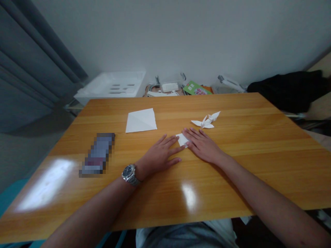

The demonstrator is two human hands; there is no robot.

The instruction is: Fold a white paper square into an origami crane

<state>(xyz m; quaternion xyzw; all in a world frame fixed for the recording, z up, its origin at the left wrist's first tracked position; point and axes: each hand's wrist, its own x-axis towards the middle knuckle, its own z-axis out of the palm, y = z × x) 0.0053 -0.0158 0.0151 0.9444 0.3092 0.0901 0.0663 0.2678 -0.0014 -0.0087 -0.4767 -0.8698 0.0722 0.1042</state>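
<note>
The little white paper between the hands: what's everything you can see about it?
The small, flat white paper piece lies on the glossy orange-brown wooden table. Its visible part looks four-sided with straight edges. The right hand covers its right side; fingers of the left hand reach its left and near edges. I can't tell its full outline or folds.

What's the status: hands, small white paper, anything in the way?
Left hand and right hand open, both touching small white paper. Paper on wooden tabletop, partly covered. Origami bird just beyond right hand, not blocking the paper.
</note>
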